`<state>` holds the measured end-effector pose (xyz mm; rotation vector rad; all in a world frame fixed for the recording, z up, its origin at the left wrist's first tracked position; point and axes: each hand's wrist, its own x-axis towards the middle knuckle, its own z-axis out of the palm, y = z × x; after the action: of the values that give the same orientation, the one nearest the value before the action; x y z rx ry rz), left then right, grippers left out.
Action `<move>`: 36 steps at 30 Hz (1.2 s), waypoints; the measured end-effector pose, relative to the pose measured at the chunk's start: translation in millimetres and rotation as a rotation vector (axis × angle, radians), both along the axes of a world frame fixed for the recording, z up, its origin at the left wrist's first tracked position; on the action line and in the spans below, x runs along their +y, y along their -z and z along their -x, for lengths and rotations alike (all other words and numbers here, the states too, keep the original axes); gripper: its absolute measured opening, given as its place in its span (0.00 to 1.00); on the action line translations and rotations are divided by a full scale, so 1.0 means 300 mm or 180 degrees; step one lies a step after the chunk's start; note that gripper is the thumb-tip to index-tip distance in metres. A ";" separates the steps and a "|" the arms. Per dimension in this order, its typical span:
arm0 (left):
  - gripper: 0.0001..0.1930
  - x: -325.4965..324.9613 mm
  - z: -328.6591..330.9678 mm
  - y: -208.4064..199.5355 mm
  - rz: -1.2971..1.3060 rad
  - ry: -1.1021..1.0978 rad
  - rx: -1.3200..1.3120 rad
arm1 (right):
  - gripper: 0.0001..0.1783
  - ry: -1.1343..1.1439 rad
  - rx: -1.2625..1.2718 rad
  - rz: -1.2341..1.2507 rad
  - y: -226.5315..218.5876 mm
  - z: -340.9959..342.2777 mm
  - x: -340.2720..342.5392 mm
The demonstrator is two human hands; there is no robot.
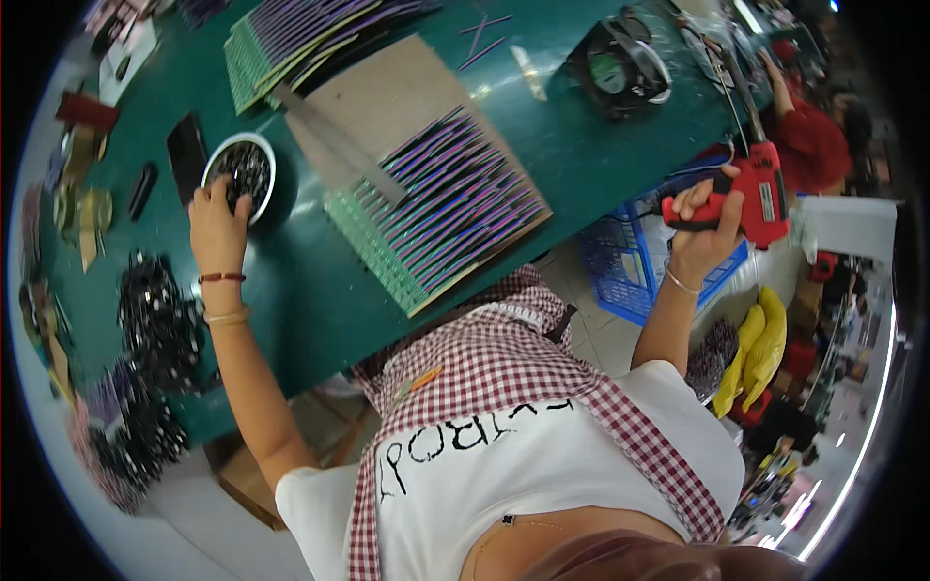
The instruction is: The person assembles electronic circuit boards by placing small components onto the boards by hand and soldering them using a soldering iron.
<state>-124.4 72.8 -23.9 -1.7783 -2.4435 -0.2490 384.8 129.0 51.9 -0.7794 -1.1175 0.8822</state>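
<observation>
My left hand reaches over the near rim of a white bowl full of small shiny dark pieces. Its fingers bend down among the pieces, and whatever lies between the fingertips is hidden. On the right, my right hand is wrapped round the handle of a red and black gun-shaped tool, raised beyond the table edge. Between the hands, a brown board carries a green card with rows of slim purple-blue sticks. A flat grey metal strip lies across the board and card.
More green cards with purple sticks are stacked at the far edge. A phone lies left of the bowl, with dark shiny bundles nearer. A black bag sits far right; a blue crate stands below. Another person in red is beyond.
</observation>
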 end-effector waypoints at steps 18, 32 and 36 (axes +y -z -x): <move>0.06 0.104 -0.017 0.057 -0.0607 0.0048 -0.0383 | 0.11 0.1343 -0.0529 0.1180 0.140 -0.164 0.291; 0.02 -0.130 -0.304 0.072 -0.1061 0.0399 -0.0738 | 0.12 0.0519 0.0073 0.0398 0.002 0.056 -0.007; 0.02 -0.120 -0.313 0.039 -0.0902 0.0069 -0.1138 | 0.12 0.0246 0.0086 0.0362 -0.016 0.107 -0.025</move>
<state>-30.6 36.9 -35.6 -1.7582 -2.4492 -0.9387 352.6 121.6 56.6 -0.8961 -1.0136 0.8942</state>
